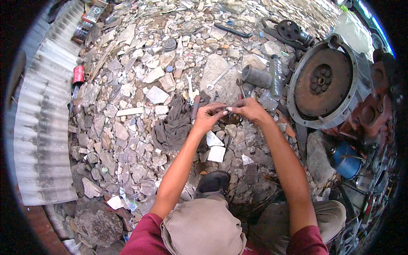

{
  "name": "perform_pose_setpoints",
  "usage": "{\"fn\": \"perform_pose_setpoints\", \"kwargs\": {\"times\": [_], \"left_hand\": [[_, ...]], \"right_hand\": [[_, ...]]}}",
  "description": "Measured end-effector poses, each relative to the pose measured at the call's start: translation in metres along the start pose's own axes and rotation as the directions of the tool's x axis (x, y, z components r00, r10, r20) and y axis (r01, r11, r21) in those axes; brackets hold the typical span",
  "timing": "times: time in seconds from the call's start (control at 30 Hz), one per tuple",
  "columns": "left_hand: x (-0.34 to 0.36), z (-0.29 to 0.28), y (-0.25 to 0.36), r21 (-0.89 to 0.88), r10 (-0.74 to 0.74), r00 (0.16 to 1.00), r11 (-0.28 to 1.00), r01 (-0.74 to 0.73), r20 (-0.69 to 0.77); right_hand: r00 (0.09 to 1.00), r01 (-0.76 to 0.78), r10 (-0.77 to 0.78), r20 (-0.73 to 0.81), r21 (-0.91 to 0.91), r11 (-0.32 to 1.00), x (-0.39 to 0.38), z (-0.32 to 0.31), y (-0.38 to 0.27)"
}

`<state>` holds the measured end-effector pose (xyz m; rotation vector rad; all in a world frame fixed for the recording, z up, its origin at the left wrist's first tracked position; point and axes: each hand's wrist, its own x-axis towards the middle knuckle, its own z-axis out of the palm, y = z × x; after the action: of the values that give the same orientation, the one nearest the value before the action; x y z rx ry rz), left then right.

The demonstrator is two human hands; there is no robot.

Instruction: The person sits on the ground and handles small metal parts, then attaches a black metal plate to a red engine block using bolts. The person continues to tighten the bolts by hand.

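Note:
My left hand (208, 114) and my right hand (247, 111) meet over a small dark greasy metal part (228, 117), both with fingers pinched on it; its detail is mostly hidden by my fingers. A dark crumpled cloth (172, 125) lies left of my left hand, beside a red-handled tool (196, 106). Beyond my hands are two open-ended wrenches (221, 75), a dark metal sleeve (257, 76) and a clear plastic bottle (276, 74).
Rubble (127, 127) covers the ground. A large round metal housing (340, 85) stands at right, with reddish engine castings (369, 114) and a blue canister (345, 159). Pulleys (284, 29) lie at the back. A corrugated sheet (44, 127) runs along the left, near a red can (78, 75).

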<state>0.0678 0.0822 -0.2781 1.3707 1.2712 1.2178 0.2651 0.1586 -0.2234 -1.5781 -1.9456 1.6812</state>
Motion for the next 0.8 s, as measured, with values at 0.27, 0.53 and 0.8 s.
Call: {"fn": "perform_pose_setpoints", "kwargs": {"times": [0.27,0.53,0.8], "left_hand": [[-0.008,-0.013,-0.003,-0.252,-0.220,0.975,0.943,0.218,0.020],[-0.015,-0.017,-0.015,-0.608,-0.367,0.921,0.763,0.219,-0.129],[-0.014,-0.029,-0.032,-0.665,-0.532,0.792,0.711,0.228,-0.298]], "right_hand": [[0.999,-0.025,0.021,0.033,0.128,0.991,0.009,0.014,-0.002],[0.964,0.127,-0.082,-0.252,0.170,0.977,0.026,0.027,-0.009],[0.808,0.383,-0.582,-0.089,-0.671,0.634,0.086,0.043,0.003]]}}
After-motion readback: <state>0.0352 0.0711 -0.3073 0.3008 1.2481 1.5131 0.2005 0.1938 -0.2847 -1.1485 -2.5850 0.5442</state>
